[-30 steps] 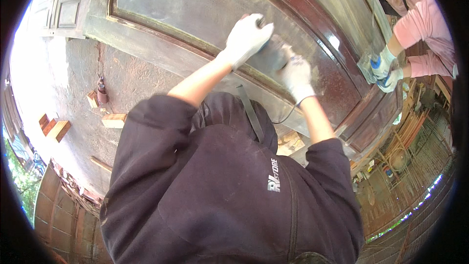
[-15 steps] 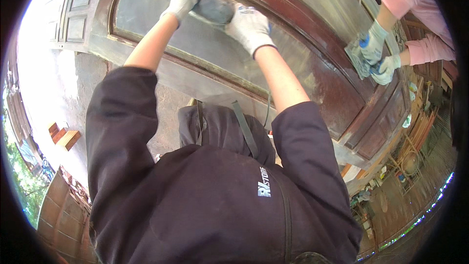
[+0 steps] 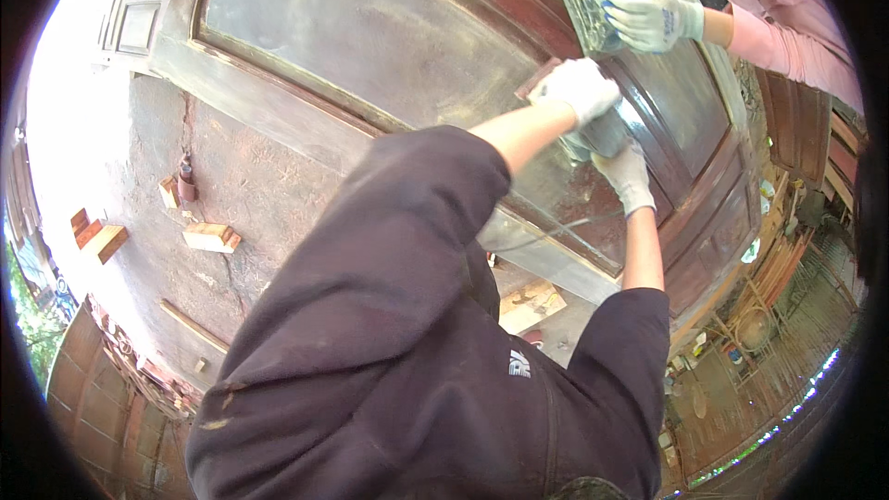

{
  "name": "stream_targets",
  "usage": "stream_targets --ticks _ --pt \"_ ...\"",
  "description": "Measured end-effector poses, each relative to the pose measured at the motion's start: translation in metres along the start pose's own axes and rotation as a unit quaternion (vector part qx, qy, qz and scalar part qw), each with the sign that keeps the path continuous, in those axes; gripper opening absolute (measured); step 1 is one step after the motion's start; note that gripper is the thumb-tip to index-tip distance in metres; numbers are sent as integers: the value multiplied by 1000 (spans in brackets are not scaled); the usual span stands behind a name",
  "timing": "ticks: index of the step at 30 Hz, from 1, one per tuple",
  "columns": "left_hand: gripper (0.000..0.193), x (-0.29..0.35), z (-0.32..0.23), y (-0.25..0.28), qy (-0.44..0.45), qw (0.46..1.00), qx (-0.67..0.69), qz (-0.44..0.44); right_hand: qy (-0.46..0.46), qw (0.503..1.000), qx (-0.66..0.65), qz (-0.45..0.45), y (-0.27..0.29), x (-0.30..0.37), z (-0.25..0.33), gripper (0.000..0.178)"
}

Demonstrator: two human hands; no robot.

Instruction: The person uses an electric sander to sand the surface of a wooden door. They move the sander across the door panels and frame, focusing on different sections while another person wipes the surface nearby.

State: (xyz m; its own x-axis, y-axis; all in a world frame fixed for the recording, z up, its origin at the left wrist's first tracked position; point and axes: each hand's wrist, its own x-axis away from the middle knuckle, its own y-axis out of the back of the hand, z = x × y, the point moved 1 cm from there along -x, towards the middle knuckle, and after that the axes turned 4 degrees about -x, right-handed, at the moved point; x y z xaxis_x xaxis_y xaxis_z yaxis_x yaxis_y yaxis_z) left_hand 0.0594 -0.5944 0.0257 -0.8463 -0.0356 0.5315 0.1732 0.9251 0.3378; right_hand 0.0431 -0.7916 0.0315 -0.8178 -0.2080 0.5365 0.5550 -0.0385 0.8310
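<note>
Both of my hands wear white gloves and grip a dusty, dark grey power sander (image 3: 604,136) on the brown wooden door (image 3: 370,32). My left hand (image 3: 579,91) is closed over its far end, blurred by motion, and a reddish-brown flat edge shows beside it. My right hand (image 3: 626,177) wraps the near end, with its fingers partly hidden. A thin dark cord (image 3: 565,228) trails from near the sander toward my body. The sander lies over the curved red-brown moulding at the panel's right side.
Across the door a co-worker in pink sleeves holds another sander (image 3: 583,2) with gloved hands, close to my left hand. Wood blocks (image 3: 212,237) and a long strip (image 3: 193,325) lie on the floor at left. Stacked timber (image 3: 782,268) stands at right.
My hands and the sander have swept right and nearer along the door, from the far glassy-looking panel to its right part. The co-worker's sander has moved farther away and left.
</note>
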Motion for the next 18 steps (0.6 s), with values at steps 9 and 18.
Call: stream_targets --ticks 9,18 --pt "52 -2 22 48 21 998 57 -32 123 991 46 -24 5 -35 32 46" --pt "33 -73 189 226 -295 849 -365 -245 188 981 41 -9 19 -87 252 39"
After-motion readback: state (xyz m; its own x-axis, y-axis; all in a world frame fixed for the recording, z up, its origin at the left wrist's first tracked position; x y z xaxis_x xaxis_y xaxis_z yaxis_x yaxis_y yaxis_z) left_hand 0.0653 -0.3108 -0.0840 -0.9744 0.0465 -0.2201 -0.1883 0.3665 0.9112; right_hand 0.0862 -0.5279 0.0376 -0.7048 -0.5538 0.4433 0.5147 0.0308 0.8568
